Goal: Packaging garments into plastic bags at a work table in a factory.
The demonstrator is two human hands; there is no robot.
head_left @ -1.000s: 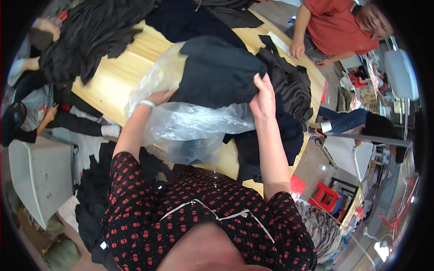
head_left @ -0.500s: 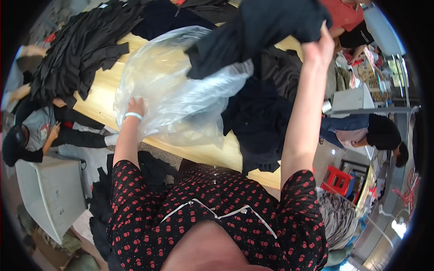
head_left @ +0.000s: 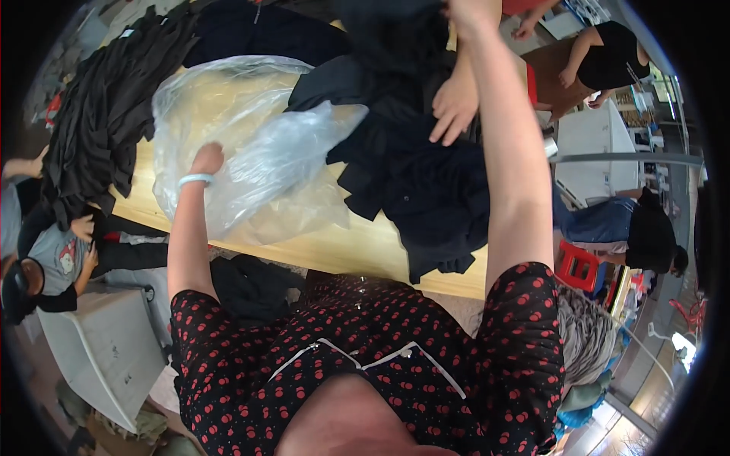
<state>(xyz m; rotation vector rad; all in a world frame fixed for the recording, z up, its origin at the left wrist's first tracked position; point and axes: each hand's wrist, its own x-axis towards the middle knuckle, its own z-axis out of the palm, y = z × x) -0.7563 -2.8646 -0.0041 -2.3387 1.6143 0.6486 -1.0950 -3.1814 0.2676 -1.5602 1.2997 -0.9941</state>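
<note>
A large clear plastic bag (head_left: 251, 190) lies spread and crumpled on a light wooden table (head_left: 141, 197). My left hand (head_left: 207, 159), with a pale band at the wrist, is closed on the bag's left part. Up at the top edge, my right hand (head_left: 470, 17) has its fingers bent at a black garment (head_left: 380, 57), partly out of the picture. This garment reaches down to the bag's upper right side. Dark navy clothes (head_left: 433, 197) lie in a heap right of the bag. A co-worker's hand (head_left: 456, 106) rests on the dark clothes below my right wrist.
A long pile of dark clothes (head_left: 106, 114) covers the table's far left, with a navy garment (head_left: 258, 34) beside it. White bins (head_left: 103, 349) stand at the lower left and at the right. Co-workers are on both sides. A red stool (head_left: 576, 266) is at the right.
My right hand has moved left and farther away, and the raised black garment has come down toward the pile. My left hand has shifted left and closed. A co-worker's hand has appeared over the clothes.
</note>
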